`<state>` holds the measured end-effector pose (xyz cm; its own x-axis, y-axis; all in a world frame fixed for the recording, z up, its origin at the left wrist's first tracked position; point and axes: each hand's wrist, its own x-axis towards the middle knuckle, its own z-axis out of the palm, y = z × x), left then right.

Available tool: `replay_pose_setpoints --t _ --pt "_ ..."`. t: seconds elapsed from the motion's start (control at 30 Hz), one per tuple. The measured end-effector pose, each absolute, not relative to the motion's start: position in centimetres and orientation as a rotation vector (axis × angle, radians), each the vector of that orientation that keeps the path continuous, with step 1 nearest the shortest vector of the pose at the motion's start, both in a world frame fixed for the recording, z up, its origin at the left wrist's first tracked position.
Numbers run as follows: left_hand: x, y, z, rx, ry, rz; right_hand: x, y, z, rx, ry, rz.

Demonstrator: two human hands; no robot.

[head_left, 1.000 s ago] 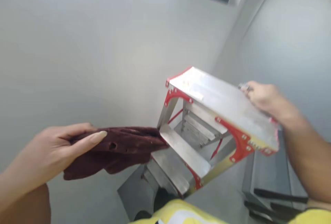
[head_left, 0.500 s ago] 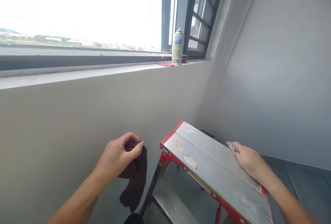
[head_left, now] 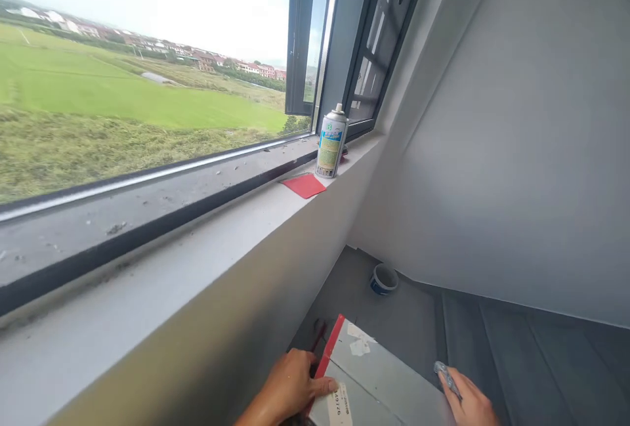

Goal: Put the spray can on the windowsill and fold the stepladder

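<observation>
The metal step ladder [head_left: 388, 373] with red edge trim stands below me, its top platform in view. My left hand [head_left: 295, 380] is closed over its red end, thumb on top beside a printed label [head_left: 339, 406]. Something dark shows just under this hand, but whether it is the dark cloth I cannot tell. At the platform's far right edge is my right hand [head_left: 470, 400], closed around a small, grey, mottled object [head_left: 447, 377] whose kind is unclear. This hand appears to rest against the ladder's edge.
On the white window sill [head_left: 236, 242] stand a spray can [head_left: 331, 144] and, beside it, a flat red sheet [head_left: 305, 185]. The window is open. A small bucket [head_left: 384, 279] sits on the grey floor [head_left: 408, 314] near the corner.
My left hand has gone from holding a dark cloth beside the ladder to gripping the ladder's end. The view has risen, showing more sill, floor and the bucket.
</observation>
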<state>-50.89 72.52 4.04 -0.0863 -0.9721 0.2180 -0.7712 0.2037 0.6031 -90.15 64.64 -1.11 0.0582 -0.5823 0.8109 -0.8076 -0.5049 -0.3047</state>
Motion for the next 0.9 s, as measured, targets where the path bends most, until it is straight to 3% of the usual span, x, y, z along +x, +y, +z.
replay_pose_setpoints --t 0.13,0.27,0.5,0.9 --pt "-51.2 71.9 3.9 1.713 -1.902 -0.572 -89.9 64.3 -2.5 2.028 -1.315 1.356" --pt "-51.8 72.2 2.4 1.82 -1.875 -0.615 -89.9 64.9 -3.8 2.044 -1.374 1.091" --pt "-51.6 72.4 3.8 1.911 -1.844 -0.614 -87.9 66.4 1.1 2.04 -1.711 0.707" --pt "-51.9 72.7 3.8 2.044 -1.809 -0.597 -87.7 66.6 2.5 2.133 -2.019 0.416"
